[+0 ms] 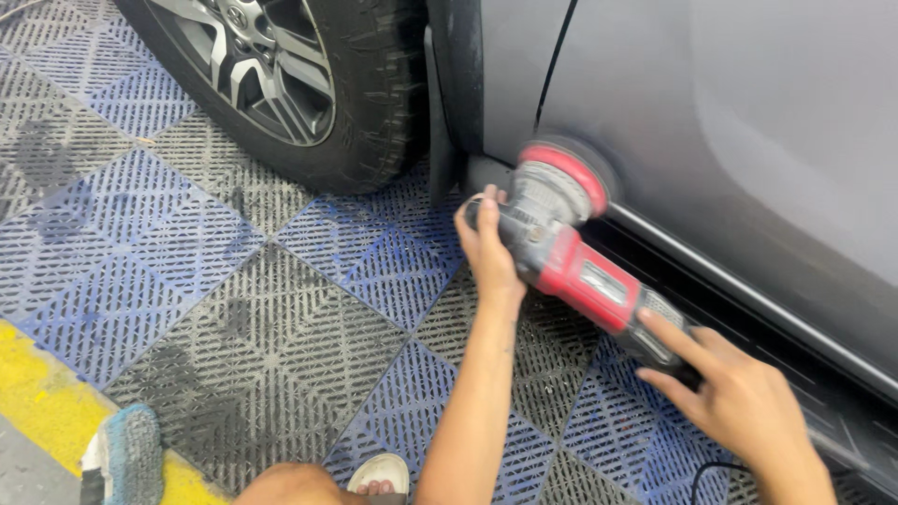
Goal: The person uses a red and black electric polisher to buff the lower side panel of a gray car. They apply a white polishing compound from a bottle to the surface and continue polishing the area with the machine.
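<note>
i'm mid-pass, both hands' fingers grasping the red polisher [580,271]: left hand [488,248], right hand [739,397]; pad against the grey car panel [748,140]; next needs steady pressure.

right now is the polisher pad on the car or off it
On it: the red pad presses flat against the grey car panel, no gap showing.

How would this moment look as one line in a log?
left hand: grips polisher front | right hand: holds rear | pad: on car door
</note>
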